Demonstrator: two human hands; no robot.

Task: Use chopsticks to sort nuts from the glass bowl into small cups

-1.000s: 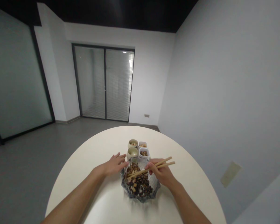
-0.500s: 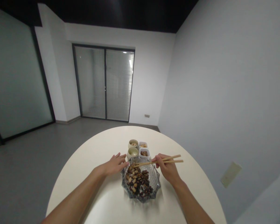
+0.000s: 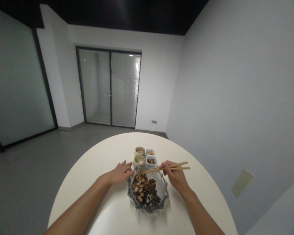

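Note:
A clear glass bowl (image 3: pixel 163 186) with a scalloped rim holds a heap of mixed nuts and dark seeds (image 3: pixel 144 189). My left hand (image 3: pixel 121 173) lies with fingers stretched out at the bowl's left rim, near the cups. In my right hand (image 3: pixel 173 174) is a pair of chopsticks (image 3: pixel 171 167), their tips over the nuts at the bowl's far left part. Whether a nut sits between the tips is too small to tell. Just beyond the bowl stand a pale green cup (image 3: pixel 139 160) and a white square dish (image 3: pixel 152 161) with brown pieces inside.
Behind those, a second pale green cup (image 3: pixel 139 150) and another white dish (image 3: pixel 150 152) hold light-coloured pieces. Everything stands on a round white table (image 3: pixel 112 147). A white wall (image 3: pixel 222 98) rises on the right, and a glass door (image 3: pixel 110 88) is across the room.
The chopsticks have shifted slightly left and their tips a little up toward the far rim. My left hand and the bowl stay in place.

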